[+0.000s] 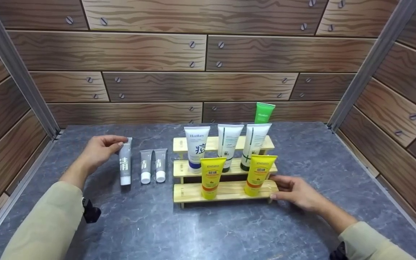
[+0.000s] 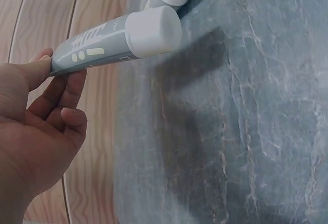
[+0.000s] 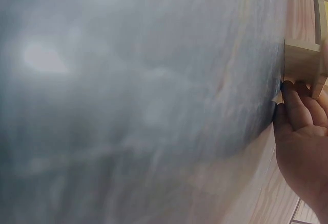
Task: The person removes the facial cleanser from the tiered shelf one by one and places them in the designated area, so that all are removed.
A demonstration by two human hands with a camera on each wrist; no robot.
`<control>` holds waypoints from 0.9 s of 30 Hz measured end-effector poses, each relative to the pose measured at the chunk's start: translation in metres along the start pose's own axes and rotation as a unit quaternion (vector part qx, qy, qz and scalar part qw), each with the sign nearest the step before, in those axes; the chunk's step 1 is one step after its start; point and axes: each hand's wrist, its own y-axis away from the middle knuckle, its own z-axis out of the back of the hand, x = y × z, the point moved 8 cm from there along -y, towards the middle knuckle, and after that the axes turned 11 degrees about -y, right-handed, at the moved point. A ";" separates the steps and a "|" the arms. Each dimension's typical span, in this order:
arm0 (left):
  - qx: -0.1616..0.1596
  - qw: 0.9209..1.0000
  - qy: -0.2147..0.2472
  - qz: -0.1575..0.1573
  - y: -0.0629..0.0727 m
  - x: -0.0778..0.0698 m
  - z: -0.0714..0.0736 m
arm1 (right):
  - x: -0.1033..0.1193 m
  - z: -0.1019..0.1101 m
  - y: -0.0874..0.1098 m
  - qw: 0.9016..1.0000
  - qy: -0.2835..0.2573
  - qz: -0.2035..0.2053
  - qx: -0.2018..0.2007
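Note:
My left hand (image 1: 101,150) pinches the flat end of a grey squeeze tube (image 1: 125,162) between thumb and fingers. Its white cap (image 2: 156,32) points away from the palm in the left wrist view, over the table. Two similar grey tubes (image 1: 146,164) lie side by side just right of it. At the right end of a three-tier wooden display rack (image 1: 231,192), my right hand (image 1: 298,191) grips the lowest tier with thumb and fingers. In the right wrist view that hand (image 3: 302,142) is at the frame's edge, its fingertips partly hidden by the rack.
Two yellow tubes (image 1: 213,180) stand on the rack's bottom tier. On the middle tier are a white tube with a blue cap (image 1: 197,144) and two white tubes with dark caps (image 1: 229,142). A green tube (image 1: 264,112) rises behind. Wood-patterned walls (image 1: 150,86) enclose the grey marbled table (image 1: 208,234).

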 end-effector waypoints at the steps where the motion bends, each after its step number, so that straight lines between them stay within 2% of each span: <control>1: 0.001 1.000 -0.001 -0.001 0.000 0.001 -0.001 | 0.000 0.000 0.000 1.000 -0.002 0.001 0.001; 17: 0.001 1.000 -0.023 -0.006 -0.003 0.015 -0.008 | 0.002 -0.003 0.001 1.000 -0.005 0.016 0.003; 27: 0.029 0.999 -0.015 -0.017 -0.003 0.019 -0.028 | 0.000 -0.001 0.001 1.000 -0.001 0.002 -0.006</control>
